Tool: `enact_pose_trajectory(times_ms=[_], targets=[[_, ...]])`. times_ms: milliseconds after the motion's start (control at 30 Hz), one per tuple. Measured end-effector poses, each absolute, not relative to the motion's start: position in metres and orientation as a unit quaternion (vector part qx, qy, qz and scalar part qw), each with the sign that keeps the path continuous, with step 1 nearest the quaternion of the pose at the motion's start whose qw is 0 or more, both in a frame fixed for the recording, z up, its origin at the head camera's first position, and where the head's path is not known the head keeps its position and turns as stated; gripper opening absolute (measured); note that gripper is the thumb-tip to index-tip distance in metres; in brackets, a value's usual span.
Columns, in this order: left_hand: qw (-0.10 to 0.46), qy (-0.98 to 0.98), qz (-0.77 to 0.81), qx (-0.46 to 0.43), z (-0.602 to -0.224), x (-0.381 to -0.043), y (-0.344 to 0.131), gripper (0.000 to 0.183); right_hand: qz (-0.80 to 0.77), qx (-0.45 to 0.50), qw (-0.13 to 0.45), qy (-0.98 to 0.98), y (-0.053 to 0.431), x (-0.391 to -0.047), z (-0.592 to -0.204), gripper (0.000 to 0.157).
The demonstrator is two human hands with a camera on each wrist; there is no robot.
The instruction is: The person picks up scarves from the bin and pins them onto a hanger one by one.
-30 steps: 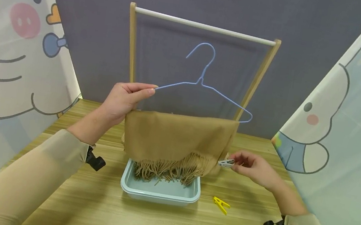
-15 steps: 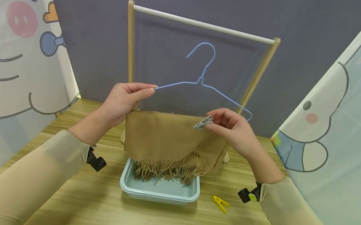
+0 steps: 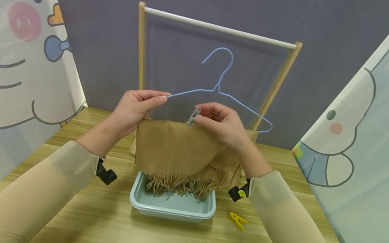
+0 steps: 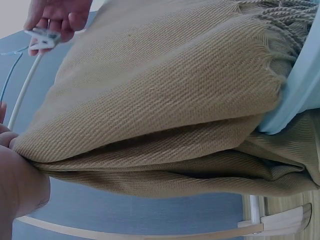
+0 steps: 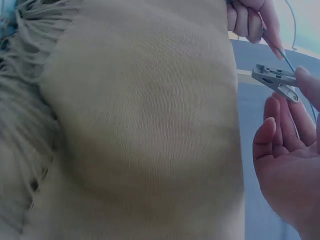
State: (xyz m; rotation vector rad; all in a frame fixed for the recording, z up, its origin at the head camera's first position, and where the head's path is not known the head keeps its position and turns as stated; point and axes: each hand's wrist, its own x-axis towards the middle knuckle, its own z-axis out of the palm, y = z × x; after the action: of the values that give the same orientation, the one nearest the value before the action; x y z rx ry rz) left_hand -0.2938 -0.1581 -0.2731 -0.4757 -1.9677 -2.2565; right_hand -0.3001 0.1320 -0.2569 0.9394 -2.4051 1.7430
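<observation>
In the head view, my left hand (image 3: 130, 110) pinches the left end of a blue wire clothes hanger (image 3: 199, 90). A tan fringed scarf (image 3: 172, 147) hangs folded over the hanger's lower bar, its fringe reaching down into a basin. Between thumb and fingers, my right hand (image 3: 222, 123) pinches a pale grey clothespin (image 3: 193, 116) just at the scarf's top edge, near the middle. The right wrist view shows the clothespin (image 5: 275, 80) beside the scarf's edge, apart from the cloth. The hanger's lower bar is mostly covered by the scarf.
Behind the hanger stands a drying rack with a white rail (image 3: 219, 28) and wooden posts. A light blue basin (image 3: 171, 213) sits under the scarf on the wooden table (image 3: 115, 231). To its right lies a yellow clothespin (image 3: 238, 220).
My right hand has carried the grey clothespin up and leftward, from beside the scarf's lower right side to its top edge. My left hand and the hanger have barely moved.
</observation>
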Motion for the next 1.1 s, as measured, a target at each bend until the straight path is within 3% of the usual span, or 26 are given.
enact_pose_trajectory(times_ms=[633, 1100], targets=[[0.069, -0.639, -0.746, -0.176, -0.279, -0.309, -0.156, 0.014, 0.551, 0.296, 0.075, -0.777, 0.080, -0.320, -0.256, 0.015], [0.068, -0.639, -0.745, -0.179, -0.278, -0.307, -0.154, 0.014, 0.520, 0.303, 0.064, -0.796, 0.062, -0.326, -0.261, 0.013]])
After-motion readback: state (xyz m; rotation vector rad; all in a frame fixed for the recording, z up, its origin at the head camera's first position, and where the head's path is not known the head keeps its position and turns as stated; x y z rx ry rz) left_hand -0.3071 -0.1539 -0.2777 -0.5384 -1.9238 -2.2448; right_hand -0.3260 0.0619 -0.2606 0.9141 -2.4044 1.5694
